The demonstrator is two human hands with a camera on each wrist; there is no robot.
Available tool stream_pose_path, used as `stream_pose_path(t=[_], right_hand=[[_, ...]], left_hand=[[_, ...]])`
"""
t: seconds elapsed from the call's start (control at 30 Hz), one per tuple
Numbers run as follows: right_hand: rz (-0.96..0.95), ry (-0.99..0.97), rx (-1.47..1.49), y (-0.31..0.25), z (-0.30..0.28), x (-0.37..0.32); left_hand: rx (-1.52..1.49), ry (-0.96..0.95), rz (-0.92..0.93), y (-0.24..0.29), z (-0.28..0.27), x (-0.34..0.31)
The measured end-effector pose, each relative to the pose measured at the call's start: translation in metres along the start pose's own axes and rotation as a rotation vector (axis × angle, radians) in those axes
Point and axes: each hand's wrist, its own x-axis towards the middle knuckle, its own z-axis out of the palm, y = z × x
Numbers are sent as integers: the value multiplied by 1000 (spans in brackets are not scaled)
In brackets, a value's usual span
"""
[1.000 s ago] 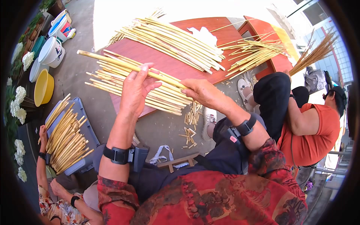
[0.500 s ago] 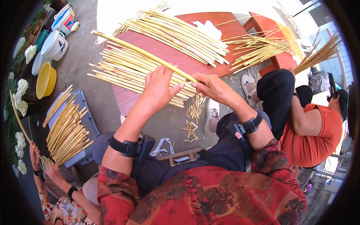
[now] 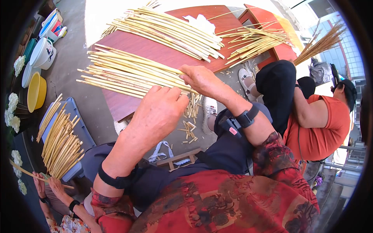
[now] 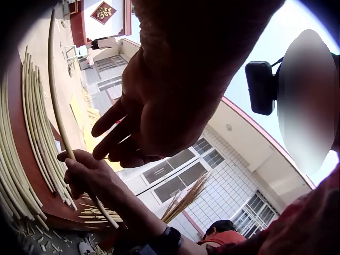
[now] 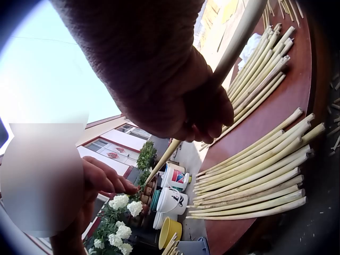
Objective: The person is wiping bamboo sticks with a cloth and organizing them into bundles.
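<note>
My right hand (image 3: 204, 81) grips a long pale-yellow stalk (image 4: 56, 101). In the right wrist view the stalk runs through the curled fingers, its thicker part rising past the hand. Just left of it, my left hand (image 3: 153, 116) hovers with its back to the head camera. Its fingers (image 4: 114, 119) hang loosely bent in the left wrist view, apart from the stalk and holding nothing. Beyond both hands, a row of similar stalks (image 3: 116, 73) lies on the reddish-brown table (image 3: 120, 105), partly behind the held stalk in the head view.
A second stalk row (image 3: 171, 33) and a white cloth (image 3: 200, 24) lie farther back. Thinner stalks (image 3: 256, 40) cover another table. Short cut pieces (image 3: 189, 130) litter the ground. At left, a person handles a stalk beside a blue-grey bin (image 3: 83, 128); another person (image 3: 318, 128) sits right.
The left hand first sat under the stalk, then slid along it toward the right hand, and now is off it, nearer my body. The right hand keeps its grip.
</note>
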Motion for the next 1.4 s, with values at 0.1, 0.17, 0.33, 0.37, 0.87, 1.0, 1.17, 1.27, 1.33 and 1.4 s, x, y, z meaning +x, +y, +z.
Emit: stream_pose_path(t=[0.1,0.17,0.33,0.37,0.87,1.0,1.17,1.27,1.33,1.4], right_hand=[[13,-79,-31,-4,1,1],[-16,-67,-48,-2,3,3],[-50,-72,-85,-6,3,3],[-58,-81,-84,-5,4,3],[-91,-70,-119,-3,6,2],[-96,-66,-111,-1,7,3],[-116,-42,-100,3,6,1],[-127,-19,-103,1,3,-1],[-124,-21,-120,1,1,-1],[-101,-41,-113,2,3,-1]], left_hand=[[-183,92,124,40,-36,13],[-225,-19,112,74,-78,25],[-213,-154,133,115,-109,40],[-219,-139,145,121,-108,40],[-301,-29,149,161,-90,43],[-310,-25,146,165,-87,42],[-315,-26,137,167,-85,44],[-316,-25,132,169,-84,44],[-319,-24,128,170,-83,44],[-319,-26,125,171,-84,43]])
